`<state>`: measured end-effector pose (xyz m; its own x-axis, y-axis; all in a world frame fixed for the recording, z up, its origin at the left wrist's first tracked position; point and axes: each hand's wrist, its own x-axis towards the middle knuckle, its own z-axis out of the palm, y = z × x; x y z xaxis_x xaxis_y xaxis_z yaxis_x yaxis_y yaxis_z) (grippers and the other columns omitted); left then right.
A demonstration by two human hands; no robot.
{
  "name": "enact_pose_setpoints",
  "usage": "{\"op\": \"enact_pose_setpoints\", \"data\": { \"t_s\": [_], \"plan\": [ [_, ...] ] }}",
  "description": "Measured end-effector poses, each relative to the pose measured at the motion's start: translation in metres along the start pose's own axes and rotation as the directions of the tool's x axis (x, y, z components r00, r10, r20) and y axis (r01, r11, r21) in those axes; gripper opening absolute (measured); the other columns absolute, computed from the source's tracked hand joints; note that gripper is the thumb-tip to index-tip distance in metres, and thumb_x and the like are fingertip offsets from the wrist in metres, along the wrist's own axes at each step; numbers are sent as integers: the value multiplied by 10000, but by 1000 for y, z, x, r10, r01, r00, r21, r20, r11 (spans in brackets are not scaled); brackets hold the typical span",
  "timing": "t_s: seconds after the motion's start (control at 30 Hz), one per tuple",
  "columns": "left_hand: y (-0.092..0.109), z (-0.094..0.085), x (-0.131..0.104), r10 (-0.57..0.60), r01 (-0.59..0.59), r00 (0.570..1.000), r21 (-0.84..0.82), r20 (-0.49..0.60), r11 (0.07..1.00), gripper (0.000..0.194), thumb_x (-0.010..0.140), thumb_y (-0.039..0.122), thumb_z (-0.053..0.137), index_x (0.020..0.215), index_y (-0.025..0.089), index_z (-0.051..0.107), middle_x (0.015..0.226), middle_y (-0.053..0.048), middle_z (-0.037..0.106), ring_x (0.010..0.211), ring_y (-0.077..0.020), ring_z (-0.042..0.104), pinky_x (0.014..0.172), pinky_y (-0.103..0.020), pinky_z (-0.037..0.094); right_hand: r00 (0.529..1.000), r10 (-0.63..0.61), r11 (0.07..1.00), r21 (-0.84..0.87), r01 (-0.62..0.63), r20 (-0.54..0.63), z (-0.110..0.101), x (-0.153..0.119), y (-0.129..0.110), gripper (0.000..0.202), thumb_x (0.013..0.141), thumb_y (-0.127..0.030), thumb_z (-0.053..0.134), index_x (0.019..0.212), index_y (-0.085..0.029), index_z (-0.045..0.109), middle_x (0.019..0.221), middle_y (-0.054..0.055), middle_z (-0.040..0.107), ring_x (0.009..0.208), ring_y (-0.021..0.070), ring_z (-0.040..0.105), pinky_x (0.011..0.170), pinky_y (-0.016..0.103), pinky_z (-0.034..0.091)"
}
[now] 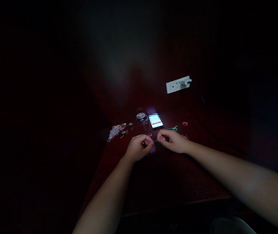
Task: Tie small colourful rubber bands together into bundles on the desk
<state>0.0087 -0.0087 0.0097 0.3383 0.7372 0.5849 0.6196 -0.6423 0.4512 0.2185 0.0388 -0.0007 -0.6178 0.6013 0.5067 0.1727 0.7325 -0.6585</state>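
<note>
Pinching apparently a thin strand (155, 141), left hand (139, 148) and right hand (173, 141) close together, forearms (115, 190) slanting inward

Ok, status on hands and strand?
Left hand and right hand pinching thin strand between them. Purple pile just below it in view. Lit phone beyond, not in the way.

Thin bit (155, 141) too tiny to tell
Far phone (157, 123) partly blurred; pale thing (231, 225), near right, cut off.
</note>
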Motion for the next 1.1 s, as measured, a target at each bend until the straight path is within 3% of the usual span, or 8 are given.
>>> {"op": "enact_pose_setpoints", "data": {
  "t_s": [0.4, 0.57, 0.77, 1.1],
  "plan": [
    [2, 0, 1, 5, -5, 1000, -15, 19, 1000, 70, 832, 205, 632, 857, 172, 688, 753, -13, 672, 657, -101, 570, 614, -203, 444, 999, 23, 1000, 19, -22, -23, 0, 0, 0, 73, 842, -216, 554, 791, -166, 564, 660, -15, 500, 608, 116, 447, 556, 235, 363],
    [3, 0, 1, 10, -10, 999, -14, 35, 1000, 70, 837, 201, 626, 856, 171, 686, 755, -12, 668, 661, -101, 561, 623, -207, 440, 1000, 29, 996, 84, -29, 1, 2, 0, 1, 85, 843, -233, 572, 894, -166, 557, 670, -26, 508, 580, 106, 448, 528, 224, 361],
    [1, 1, 1, 9, -8, 999, -16, 49, 1000, 78, 845, 207, 615, 855, 173, 684, 729, -13, 655, 658, -110, 566, 626, -221, 442, 1000, -11, 1000, 3, 11, -8, 2, 0, 0, 86, 855, -213, 549, 808, -163, 601, 689, -3, 535, 624, 114, 474, 573, 232, 386],
    [2, 0, 0, -2, 3, 1000, -5, 13, 1000, 65, 842, 212, 622, 844, 176, 676, 742, -12, 659, 664, -108, 571, 620, -215, 448, 1000, 18, 1000, 6, -18, -18, 3, -1, 2, 66, 847, -215, 555, 815, -168, 588, 678, -7, 543, 613, 113, 481, 571, 230, 396]
  ]
}}
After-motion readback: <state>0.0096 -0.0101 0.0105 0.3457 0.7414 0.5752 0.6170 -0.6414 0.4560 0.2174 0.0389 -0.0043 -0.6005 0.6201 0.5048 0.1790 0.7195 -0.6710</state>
